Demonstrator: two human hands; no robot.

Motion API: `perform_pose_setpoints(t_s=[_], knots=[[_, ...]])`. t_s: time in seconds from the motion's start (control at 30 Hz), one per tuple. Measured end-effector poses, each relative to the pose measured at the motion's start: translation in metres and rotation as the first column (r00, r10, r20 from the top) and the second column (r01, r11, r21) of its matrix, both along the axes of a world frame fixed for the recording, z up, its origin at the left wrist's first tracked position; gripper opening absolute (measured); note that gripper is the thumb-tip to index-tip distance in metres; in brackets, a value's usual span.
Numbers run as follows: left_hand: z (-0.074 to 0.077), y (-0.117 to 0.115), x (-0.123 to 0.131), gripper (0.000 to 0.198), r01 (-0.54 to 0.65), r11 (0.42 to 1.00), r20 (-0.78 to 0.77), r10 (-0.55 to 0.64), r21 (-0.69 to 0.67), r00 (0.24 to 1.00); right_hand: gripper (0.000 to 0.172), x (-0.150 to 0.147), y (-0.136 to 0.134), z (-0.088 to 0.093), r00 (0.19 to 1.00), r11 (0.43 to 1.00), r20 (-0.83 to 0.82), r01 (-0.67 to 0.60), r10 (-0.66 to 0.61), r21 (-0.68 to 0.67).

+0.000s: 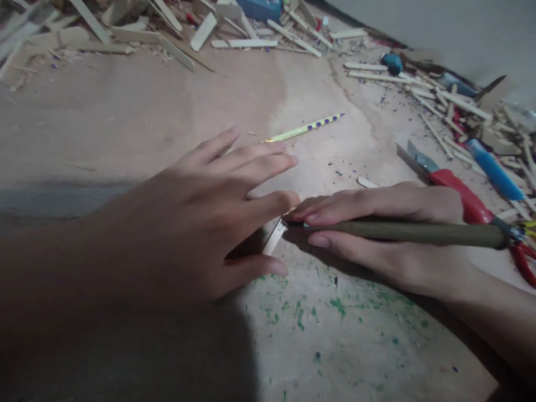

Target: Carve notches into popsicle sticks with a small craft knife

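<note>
From here I see the pale stick (273, 237) between the hands, the left hand (205, 212) with fingers spread over it, the right hand (402, 267) clamped on a dark-handled tool (419, 232). I'd expect light, stiff, easily split stock (thin wood), best pinned flat near both ends.

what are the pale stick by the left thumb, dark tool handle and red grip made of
Pale stick: probably bare wood, matte, cream. Dark tool handle: perhaps painted wood or plastic, dull olive; no clear grain. Red grip: likely plastic, smooth, evenly coloured.
</note>
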State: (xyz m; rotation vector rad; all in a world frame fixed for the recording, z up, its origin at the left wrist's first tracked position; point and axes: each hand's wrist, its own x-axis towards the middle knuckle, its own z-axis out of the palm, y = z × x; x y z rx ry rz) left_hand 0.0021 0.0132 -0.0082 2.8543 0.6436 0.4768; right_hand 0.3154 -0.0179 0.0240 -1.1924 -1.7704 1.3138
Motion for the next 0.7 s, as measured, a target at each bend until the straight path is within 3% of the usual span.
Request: perform_pose_setpoints(t_s=[0.13,0.3,0.47,0.7], knots=[[-0.002,-0.001,0.0,0.061,-0.029,1.0,0.006,0.029,-0.004,1.0,0.01,-0.005,-0.005,0.004,1.0,0.999,0.001,0.005,-0.005,-0.047],[-0.001,-0.003,-0.006,0.063,-0.026,0.999,-0.008,0.026,-0.043,1.0,0.013,-0.012,-0.017,0.001,0.989,0.987,-0.002,0.148,-0.149,-0.06],[-0.002,0.003,-0.006,0.07,-0.085,0.99,-0.024,0.083,-0.11,0.996,0.03,-0.013,-0.021,-0.008,0.983,0.982,-0.03,0.183,-0.184,-0.038],[0.0,0.003,-0.006,0.065,-0.154,0.957,-0.004,0.157,-0.245,0.988,0.052,-0.011,-0.016,0.0,0.985,0.986,0.056,0.164,-0.163,-0.015]])
